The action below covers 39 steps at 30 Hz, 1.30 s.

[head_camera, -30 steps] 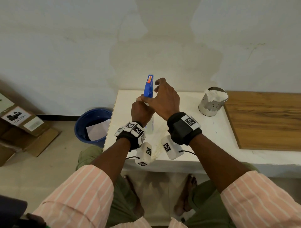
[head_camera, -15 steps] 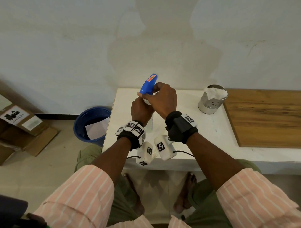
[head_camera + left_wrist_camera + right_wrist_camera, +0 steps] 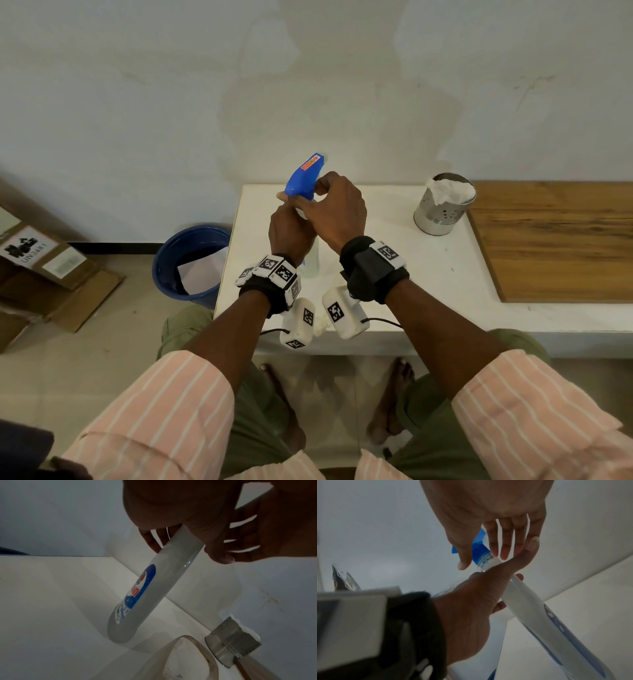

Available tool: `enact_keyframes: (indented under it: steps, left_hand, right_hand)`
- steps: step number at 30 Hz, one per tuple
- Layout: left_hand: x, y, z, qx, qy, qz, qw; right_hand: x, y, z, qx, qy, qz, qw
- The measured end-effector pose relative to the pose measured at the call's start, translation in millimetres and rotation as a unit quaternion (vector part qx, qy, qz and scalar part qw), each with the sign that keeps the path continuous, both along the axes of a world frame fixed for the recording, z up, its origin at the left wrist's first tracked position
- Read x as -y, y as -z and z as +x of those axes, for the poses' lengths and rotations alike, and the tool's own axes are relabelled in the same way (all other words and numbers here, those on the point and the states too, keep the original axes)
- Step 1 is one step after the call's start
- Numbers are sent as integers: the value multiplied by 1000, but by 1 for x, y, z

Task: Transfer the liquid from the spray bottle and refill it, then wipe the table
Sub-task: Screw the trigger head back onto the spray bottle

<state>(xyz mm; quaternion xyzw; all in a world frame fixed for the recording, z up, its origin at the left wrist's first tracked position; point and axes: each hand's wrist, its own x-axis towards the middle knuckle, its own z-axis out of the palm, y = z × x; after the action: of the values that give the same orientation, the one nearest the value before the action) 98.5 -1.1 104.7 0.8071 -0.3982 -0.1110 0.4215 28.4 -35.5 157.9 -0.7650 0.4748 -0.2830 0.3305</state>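
Observation:
A clear spray bottle with a blue and red label stands on the white table. My left hand grips its upper body just under the neck. Its blue trigger head sits on top, pointing up and to the right. My right hand pinches the blue collar of that head between thumb and fingers. Most of the bottle's body is hidden behind both hands in the head view.
A perforated steel cup stuffed with white cloth stands at the back right of the table. A wooden board covers the table's right part. A blue bucket and cardboard boxes sit on the floor to the left.
The blue trigger head has turned from pointing away from me toward the right, with my right hand twisting round it. My left hand has stayed on the bottle.

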Motion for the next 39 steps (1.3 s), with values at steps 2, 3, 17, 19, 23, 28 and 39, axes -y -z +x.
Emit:
enact_keyframes:
  steps: [2,3,17,19,23,28,39]
  left_hand:
    - [1,3,2,-6,-3,-2,1000]
    - [2,5,2,-4,-3,-3,1000]
    - [1,6,3,0,34,-11,999]
    - [0,5,4,4,41,-1,999]
    - [0,6,4,-46,28,-10,998]
    - [3,13,7,-81,38,53,995]
    - [-5,1,4,-95,9,5,995]
  right_hand:
    - [-4,3,-1,1,-16,-4,1000]
    - [-5,5,-1,2,-12,-13,1000]
    - [-9,3,1,39,44,-29,998]
    - [-10,3,2,33,52,-32,998]
    - [-17,4,-4,40,87,-114,989]
    - [-14,-8,-6,-96,-48,-381,918]
    - [-1,-48,3,-263,-67,-316,909]
